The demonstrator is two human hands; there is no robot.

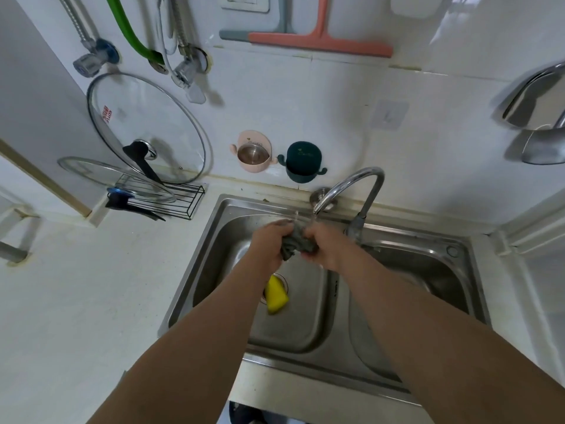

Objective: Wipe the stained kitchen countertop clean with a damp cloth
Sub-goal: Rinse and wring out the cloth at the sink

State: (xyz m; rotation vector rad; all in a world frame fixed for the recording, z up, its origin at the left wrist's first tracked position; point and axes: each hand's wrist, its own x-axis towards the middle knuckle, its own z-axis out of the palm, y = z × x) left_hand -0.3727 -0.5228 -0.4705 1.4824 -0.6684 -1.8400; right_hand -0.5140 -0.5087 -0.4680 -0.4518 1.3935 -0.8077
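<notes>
A bunched grey cloth (296,244) is held over the left basin of the steel sink (214,240). My left hand (270,240) grips its left side and my right hand (325,246) grips its right side, fingers curled round it. Water runs from the chrome faucet (351,185) onto the cloth and my hands. The white countertop (91,286) stretches to the left of the sink, with faint marks along its left edge.
A yellow sponge (276,295) lies over the left basin's drain. Two glass lids (146,130) lean in a black wire rack (180,200) at the back left. Pink (253,153) and dark green (302,163) holders and a squeegee (318,41) hang on the wall.
</notes>
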